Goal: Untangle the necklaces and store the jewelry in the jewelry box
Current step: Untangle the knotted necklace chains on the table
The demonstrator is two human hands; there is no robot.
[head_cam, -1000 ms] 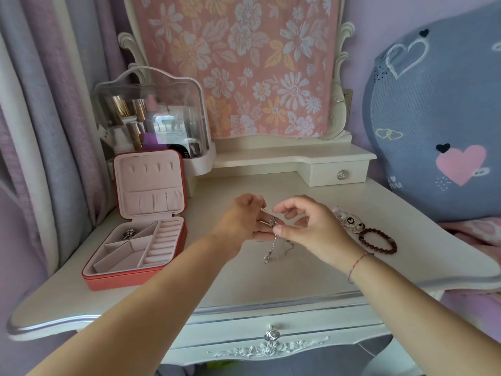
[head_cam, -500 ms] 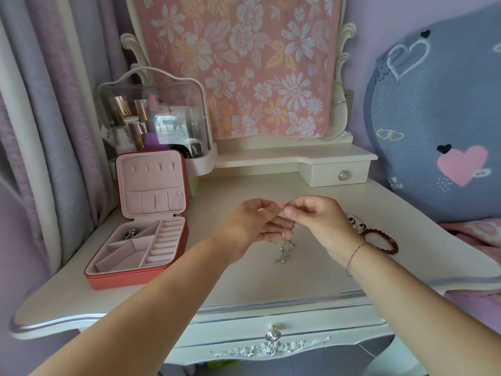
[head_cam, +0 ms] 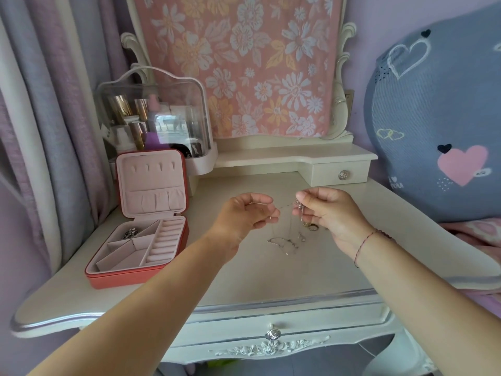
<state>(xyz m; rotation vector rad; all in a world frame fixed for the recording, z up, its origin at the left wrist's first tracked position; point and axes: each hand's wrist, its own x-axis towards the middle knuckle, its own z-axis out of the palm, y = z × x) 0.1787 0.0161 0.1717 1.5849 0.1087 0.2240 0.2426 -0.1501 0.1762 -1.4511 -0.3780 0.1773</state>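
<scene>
Thin silver necklaces (head_cam: 284, 241) hang tangled between both hands, their lower ends lying on the white dressing table (head_cam: 271, 272). My left hand (head_cam: 244, 214) pinches a chain at its fingertips. My right hand (head_cam: 325, 210) grips the other chain with a small silver pendant near the thumb. A fine strand runs taut between the two hands. The red jewelry box (head_cam: 141, 240) stands open at the left, pink inside, with a silver piece (head_cam: 130, 232) in its back left compartment. A small ring (head_cam: 313, 227) lies on the table under my right hand.
A clear cosmetics case (head_cam: 154, 118) stands behind the box. A small drawer unit (head_cam: 339, 173) sits at the back right. A grey heart-print cushion (head_cam: 439, 118) is at the right. Curtains (head_cam: 48, 104) hang at the left.
My hands have drawn apart, left going left and right going right, stretching a chain between them. More of the necklaces now rests on the table.
</scene>
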